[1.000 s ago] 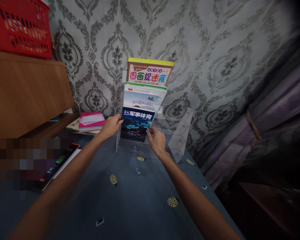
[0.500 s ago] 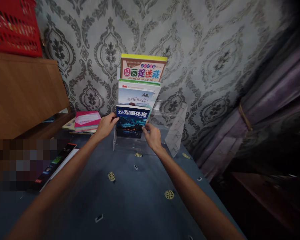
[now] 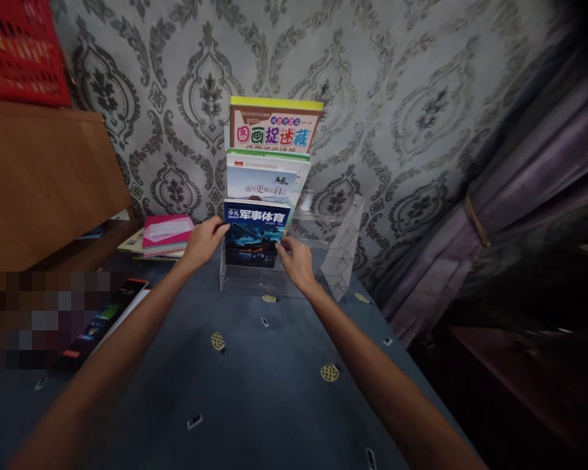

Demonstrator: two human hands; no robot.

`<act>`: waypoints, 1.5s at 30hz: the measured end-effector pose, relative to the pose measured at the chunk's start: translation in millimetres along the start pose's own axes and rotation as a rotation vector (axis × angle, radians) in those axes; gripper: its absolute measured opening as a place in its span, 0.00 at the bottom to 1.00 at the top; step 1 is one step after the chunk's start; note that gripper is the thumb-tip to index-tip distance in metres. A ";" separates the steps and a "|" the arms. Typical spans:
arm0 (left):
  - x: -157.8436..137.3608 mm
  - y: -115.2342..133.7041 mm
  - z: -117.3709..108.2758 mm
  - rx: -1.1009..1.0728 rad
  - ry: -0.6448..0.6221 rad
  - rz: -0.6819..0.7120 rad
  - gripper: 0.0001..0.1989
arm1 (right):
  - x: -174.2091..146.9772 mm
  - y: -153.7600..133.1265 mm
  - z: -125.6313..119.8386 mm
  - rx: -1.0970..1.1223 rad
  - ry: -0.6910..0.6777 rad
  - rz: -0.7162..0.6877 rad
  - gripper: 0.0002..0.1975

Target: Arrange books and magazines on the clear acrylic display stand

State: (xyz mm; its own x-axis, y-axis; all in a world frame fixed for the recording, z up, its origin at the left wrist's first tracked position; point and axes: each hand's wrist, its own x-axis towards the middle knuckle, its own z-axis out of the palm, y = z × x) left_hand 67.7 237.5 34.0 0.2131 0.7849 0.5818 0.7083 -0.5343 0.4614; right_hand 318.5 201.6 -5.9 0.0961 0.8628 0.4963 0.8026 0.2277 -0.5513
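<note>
A dark blue book stands in the lowest front tier of a clear acrylic book rack. At its left edge are the closed fingers of my left hand. My right hand grips the opposite edge, thumb and fingers pinched together. Behind it rise a pale book with a mountain scene and, higher still, a brown-and-pink picture book with a yellow top edge. The rack's right half shows bare plastic shelves. The books' lower parts are partly hidden by those in front.
A pink book tops a small stack at the left by the wall. Nearer lies a black book, beside a blurred-out patch. A wooden cabinet carries a red basket. A purple curtain hangs right of the blue tablecloth.
The view has shifted slightly, so everything sits a little further left and higher. Both hands stay at the dark blue book's edges, and the book remains in the front tier.
</note>
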 end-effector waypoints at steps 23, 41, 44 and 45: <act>-1.0 0.7 4.6 0.053 -0.014 0.000 0.18 | 7.2 9.8 5.2 0.228 0.000 -0.092 0.13; -8.2 4.9 3.0 -0.020 0.037 0.010 0.18 | 0.6 -2.0 -5.9 0.249 0.008 -0.056 0.14; -8.7 5.5 2.1 -0.032 0.046 0.009 0.18 | -0.1 -1.7 -5.7 0.274 0.020 -0.054 0.14; -8.9 5.6 1.9 -0.037 0.048 0.008 0.18 | -0.4 -1.7 -5.8 0.285 0.026 -0.057 0.14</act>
State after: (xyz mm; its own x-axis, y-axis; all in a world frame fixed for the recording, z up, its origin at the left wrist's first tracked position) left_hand 71.0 228.1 30.1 0.1853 0.7650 0.6167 0.6811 -0.5524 0.4806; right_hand 320.5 198.3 -1.2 0.0731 0.8340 0.5469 0.6095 0.3967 -0.6864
